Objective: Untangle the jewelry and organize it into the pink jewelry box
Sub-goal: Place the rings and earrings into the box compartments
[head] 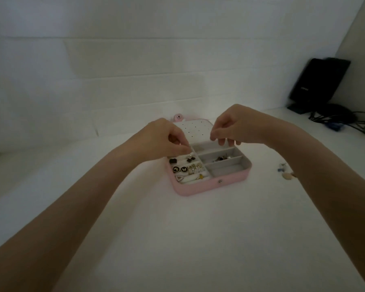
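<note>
Most pieces already sit in the box (200,187), a few wait on the counter (177,239), while the left hand (167,138) and right hand (234,125) pinch something too fine to see.

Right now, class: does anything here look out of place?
Yes: a few small jewelry pieces lie loose on the white surface right of the pink jewelry box, not in any compartment.

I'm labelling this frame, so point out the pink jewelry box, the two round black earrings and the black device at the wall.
pink jewelry box (200,187): head view, front wall.
round black earrings (180,169): head view, between the pair.
black device (318,81): head view, front face.
</note>
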